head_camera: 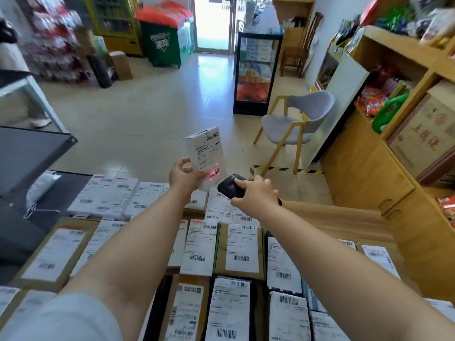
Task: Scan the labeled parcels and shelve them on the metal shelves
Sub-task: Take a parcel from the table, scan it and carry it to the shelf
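Parcel (206,156), white, flat and rectangular, held upright and slightly tilted above the worktop, label side toward the camera. Printed paper label across its face, barcode near the top right corner, second barcode near the bottom lit by a red scan glow. Text too small to read.

Left hand (183,174) gripping the parcel's lower left edge, thumb on the front, fingers wrapped behind and hidden. Right hand (256,194) closed around a black handheld scanner (230,186), matte plastic with rounded corners, index finger resting on its top, nose aimed at the lower barcode and just beside the parcel. Rear of the scanner hidden under the palm.

Below both bare forearms, rows of labelled boxes (222,249) laid flat and packed edge to edge: some white, some brown cardboard, some dark, each with a white barcode sticker. Nearest rows cut off by the bottom edge. Pale wood-grain worktop (344,222) bare at the right.

Left edge: dark flat surface (29,153), partly cut off, with a white drawstring bag (40,187) below it. Beyond, glossy beige tiled floor (147,107), grey shell chair with wooden legs (294,121), black glass-fronted display cabinet (256,75), wooden shelving with colourful goods (394,89), blurred. Far shop fixtures and bright doorway hard to make out.
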